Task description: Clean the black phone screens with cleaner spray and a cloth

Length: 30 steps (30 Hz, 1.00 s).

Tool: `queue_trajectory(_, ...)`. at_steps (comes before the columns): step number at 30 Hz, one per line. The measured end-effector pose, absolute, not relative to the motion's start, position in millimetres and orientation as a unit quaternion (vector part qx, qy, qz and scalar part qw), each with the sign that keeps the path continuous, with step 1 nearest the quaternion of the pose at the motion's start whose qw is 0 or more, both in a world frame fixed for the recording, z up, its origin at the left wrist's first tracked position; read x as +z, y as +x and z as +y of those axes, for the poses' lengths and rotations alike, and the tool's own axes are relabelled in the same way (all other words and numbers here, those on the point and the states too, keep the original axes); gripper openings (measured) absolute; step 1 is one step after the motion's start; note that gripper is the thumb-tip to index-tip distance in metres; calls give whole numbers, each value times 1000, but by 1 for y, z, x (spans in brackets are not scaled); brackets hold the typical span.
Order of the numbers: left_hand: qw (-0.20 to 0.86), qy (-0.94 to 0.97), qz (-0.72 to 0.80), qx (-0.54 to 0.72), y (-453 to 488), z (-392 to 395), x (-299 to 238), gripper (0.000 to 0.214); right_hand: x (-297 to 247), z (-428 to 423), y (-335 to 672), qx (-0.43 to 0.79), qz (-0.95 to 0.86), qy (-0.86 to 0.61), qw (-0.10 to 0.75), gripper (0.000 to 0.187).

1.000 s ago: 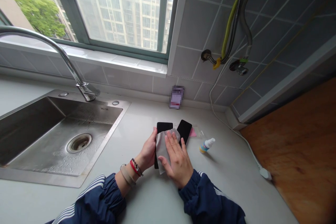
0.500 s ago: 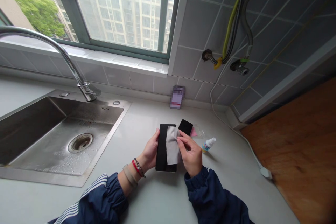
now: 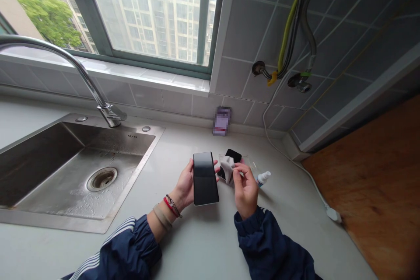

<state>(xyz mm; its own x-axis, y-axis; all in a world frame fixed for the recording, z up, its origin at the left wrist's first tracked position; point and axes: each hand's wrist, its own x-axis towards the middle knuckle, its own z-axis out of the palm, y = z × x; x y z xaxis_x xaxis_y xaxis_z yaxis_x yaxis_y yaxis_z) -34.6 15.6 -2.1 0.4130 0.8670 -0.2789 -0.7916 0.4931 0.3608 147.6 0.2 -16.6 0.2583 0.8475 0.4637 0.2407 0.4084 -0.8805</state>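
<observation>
The cloth (image 3: 227, 168) has come off the near phone (image 3: 206, 178) and your right hand (image 3: 245, 190) pinches it at the fingertips, over the far phone (image 3: 233, 155) on a clear bag (image 3: 246, 160). That makes two phones. Your left hand (image 3: 185, 183) grips the near one beside the sink (image 3: 98, 223), with one spray bottle (image 3: 264, 179) to the right

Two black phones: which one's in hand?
The nearer phone, held in the left hand. The other phone lies farther back, partly covered by the grey cloth.
</observation>
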Motion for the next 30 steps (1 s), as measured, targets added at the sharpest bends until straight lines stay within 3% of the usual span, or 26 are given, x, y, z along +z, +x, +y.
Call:
queue_trajectory(6, 843, 81, 216, 486, -40, 15, 7, 80, -3, -28, 133, 293, -675, -365, 570, 8)
queue_trajectory(15, 831, 83, 228, 501, -47, 16, 5, 85, -5, -26, 135, 92, -871, -270, 401, 21)
queue_trajectory(25, 845, 90, 198, 488, -46, 12, 12, 78, -14, -22, 141, 55, -883, -384, 266, 56)
queue_trajectory(30, 884, 108, 176, 420, -34, 3, 14, 78, -15, -15, 146, 43, -850, -450, 269, 57)
